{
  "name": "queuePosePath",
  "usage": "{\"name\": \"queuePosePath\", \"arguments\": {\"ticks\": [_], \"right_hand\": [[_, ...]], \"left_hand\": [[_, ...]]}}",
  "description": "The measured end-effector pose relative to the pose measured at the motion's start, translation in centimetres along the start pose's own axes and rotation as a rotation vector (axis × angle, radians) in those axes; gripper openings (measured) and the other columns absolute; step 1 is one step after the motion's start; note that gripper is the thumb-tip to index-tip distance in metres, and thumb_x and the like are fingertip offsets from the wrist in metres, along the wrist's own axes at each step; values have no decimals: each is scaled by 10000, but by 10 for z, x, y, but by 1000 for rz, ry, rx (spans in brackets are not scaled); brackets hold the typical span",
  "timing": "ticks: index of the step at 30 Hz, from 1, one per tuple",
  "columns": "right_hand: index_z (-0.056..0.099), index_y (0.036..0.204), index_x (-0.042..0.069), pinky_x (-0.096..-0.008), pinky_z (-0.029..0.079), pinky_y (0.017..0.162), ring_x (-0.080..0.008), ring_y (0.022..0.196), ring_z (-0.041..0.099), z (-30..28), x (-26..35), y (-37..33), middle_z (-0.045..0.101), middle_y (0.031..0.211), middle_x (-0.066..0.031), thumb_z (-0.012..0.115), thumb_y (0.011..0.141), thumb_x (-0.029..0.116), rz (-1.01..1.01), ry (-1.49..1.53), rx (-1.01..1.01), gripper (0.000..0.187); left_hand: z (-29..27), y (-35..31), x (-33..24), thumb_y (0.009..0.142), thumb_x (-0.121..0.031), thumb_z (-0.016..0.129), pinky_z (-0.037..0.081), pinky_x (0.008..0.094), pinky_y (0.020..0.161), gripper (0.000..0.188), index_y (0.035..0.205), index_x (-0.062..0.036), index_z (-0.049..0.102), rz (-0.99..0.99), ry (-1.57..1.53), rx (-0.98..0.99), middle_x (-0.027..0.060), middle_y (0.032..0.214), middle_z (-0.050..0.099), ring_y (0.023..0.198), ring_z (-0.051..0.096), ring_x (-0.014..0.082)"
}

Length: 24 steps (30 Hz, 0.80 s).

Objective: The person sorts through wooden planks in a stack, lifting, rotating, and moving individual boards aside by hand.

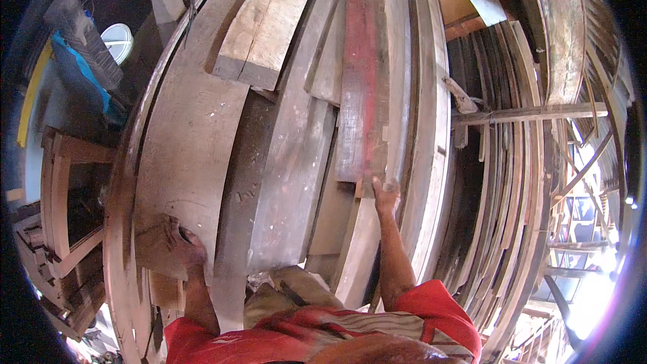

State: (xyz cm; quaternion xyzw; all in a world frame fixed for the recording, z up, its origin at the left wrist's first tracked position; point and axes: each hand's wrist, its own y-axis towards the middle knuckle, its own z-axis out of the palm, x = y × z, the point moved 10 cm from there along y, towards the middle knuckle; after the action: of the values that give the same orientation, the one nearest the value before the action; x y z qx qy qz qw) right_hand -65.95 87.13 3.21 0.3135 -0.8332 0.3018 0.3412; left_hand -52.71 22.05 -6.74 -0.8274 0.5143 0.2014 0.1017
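Note:
My right hand (385, 197) is closed on the near end of a long, weathered plank with a red streak (357, 114). The thumb and fingers wrap the right corner of that end. On the left, my left hand (191, 246) rests on the near part of a wide, pale brown plank (192, 135), its fingers partly lost in shadow. Between the hands, a worn grey-brown board (286, 182) runs away from me. Beside it lies a darker board (241, 209).
A thick, cracked beam piece (269, 20) lies across the far boards. Stacked boards (502, 162) fill the right side behind a horizontal wooden bar (532, 114). To the left stand a wooden frame (60, 195) and a round white object (117, 42).

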Motion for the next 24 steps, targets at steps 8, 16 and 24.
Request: {"name": "queuePosePath", "arguments": {"ticks": [8,16,24], "right_hand": [[234,1551,41,-528,277,1164,-448,1436,303,55,22,-43,283,1567,-280,797,773,480,-362,-796,-62,1056],[100,1594,147,-545,278,1140,-448,1408,331,64,-36,3,296,1558,-274,816,734,412,88,-767,-278,1150],[123,1583,95,-543,363,1041,-464,1210,460,86,-25,-31,459,1298,-328,808,730,502,-30,-906,-183,1167]], "left_hand": [[-3,7,-21,886,-130,554,271,590,1149,483,1356,-71,456,40,1,-70,203,1491,432,1399,365,435],[-19,-10,2,864,-116,555,258,609,1143,487,1338,-67,454,77,5,-95,230,1487,427,1378,379,463],[-16,0,-11,865,-122,548,260,589,1149,481,1328,-39,450,12,-81,-68,240,1500,408,1371,397,456]]}}
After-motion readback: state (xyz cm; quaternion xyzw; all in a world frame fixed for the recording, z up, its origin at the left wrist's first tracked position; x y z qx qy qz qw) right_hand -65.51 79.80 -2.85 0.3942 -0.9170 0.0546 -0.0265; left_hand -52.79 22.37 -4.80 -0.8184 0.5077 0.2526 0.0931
